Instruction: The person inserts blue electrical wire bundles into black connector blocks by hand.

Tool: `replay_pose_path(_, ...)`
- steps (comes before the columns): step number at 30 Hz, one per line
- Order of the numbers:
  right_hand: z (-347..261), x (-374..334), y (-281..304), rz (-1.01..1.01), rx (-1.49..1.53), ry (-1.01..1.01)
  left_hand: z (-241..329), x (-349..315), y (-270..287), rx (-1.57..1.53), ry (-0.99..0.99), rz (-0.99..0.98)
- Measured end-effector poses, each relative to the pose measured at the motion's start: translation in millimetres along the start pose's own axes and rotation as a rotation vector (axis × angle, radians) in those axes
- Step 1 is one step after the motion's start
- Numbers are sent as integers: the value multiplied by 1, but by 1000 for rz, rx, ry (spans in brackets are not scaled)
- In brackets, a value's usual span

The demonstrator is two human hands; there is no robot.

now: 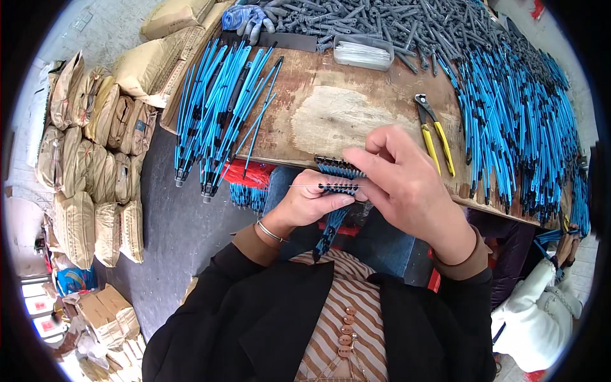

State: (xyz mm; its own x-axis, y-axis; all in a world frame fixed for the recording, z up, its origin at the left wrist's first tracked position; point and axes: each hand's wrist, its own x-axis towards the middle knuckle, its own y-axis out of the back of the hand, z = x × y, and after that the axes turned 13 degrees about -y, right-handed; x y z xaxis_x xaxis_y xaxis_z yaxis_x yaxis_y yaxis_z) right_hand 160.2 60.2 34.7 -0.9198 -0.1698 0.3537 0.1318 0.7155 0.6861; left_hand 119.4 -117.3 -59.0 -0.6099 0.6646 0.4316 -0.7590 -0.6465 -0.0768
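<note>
Right now the bundle (328,229) is in front of the person's lap, just off the near edge of the bench (340,118), upheld by the left hand (312,205). That hand is closed, its thumb and fingers wrapped round the flat blue strips. Two rows of dark, knobbly ends show at the top, and a thin, straight, silvery wire (300,186) lies along the lower row, its bare end sticking out to the left. The right hand (398,175) is partly curled, fingertips at the bundle's right end; how firmly it grips, I cannot tell.

The bench is worn brown wood, rubbed to a pale, rough patch in the middle. Pliers (443,142) with smooth yellow handles lie on its right part, near a dense pile (515,121) of slim blue strips tipped in black. A looser, fanned heap (223,105) overhangs the left part. Toward the back, a clear plastic tray (363,64) carries fine pale wires, beside a mound of matt grey, rod-like parts (388,22) and a knitted blue-and-grey glove (248,22).

Around it, creased tan sacks (76,169) are stacked on the left over a smooth dark floor (172,216), with a cardboard carton (105,309) lower down. At lower right, another person's fluffy white sleeve (533,283) shows.
</note>
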Motion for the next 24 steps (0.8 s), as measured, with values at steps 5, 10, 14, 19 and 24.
replay_pose_path(5, 10, -4, -8, 1, 46, -57, -1, 1, -6, -87, 69, 74)
replay_pose_path(10, 14, -3, -8, -58, 143, -102, -9, -2, -5, 34, 25, 61)
replay_pose_path(14, 9, 5, -10, 83, 162, 103, -15, -4, -3, 62, 31, 28)
replay_pose_path(19, 6, -6, 2, 277, 142, 29, -10, 0, -5, -35, 21, 94)
replay_pose_path(24, 28, -25, 3, 163, -62, -86, -9, 2, -4, -13, 50, 40)
